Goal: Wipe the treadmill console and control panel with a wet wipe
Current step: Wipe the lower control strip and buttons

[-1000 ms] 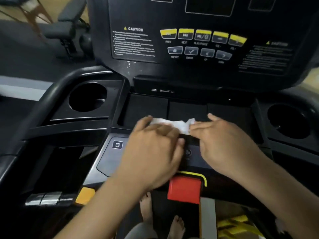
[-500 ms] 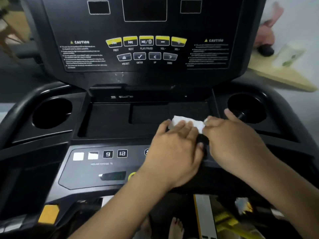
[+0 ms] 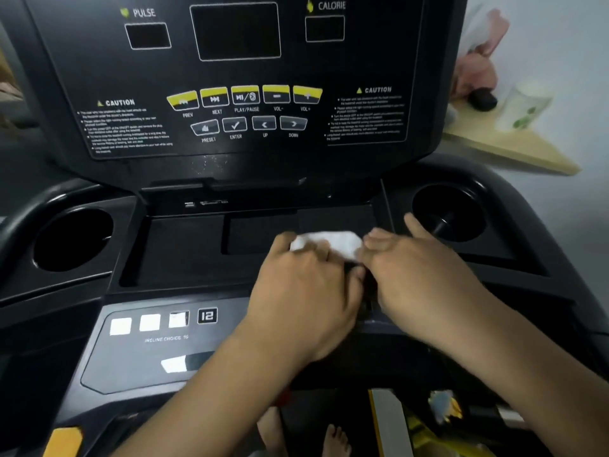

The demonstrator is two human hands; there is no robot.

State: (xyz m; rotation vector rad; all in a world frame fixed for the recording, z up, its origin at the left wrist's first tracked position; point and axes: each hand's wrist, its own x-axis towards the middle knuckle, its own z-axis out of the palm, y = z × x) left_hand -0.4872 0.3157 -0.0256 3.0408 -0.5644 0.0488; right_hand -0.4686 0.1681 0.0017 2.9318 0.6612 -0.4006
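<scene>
Head view: left grip (image 3: 306, 291), right grip (image 3: 425, 275) pinching wet wipe (image 3: 329, 242) on console tray (image 3: 184, 252); wooden board (image 3: 514, 153) beyond.

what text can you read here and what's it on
"PULSE": black upright console, over left window
"CALORIE": over right window
"CAUTION": twice, heading both warning blocks
"PREV", "NEXT", "PLAY/PAUSE", "VOL-", "VOL+": under yellow buttons
"PRESET", "ENTER", "UP", "DOWN": under grey buttons
"12": square key, grey lower control panel
"INCLINE CHOICE %": under that key row
Warning small print: too blurred

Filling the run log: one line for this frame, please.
left hand: holds wet wipe | right hand: pinches its right edge | wet wipe: over centre tray
</scene>
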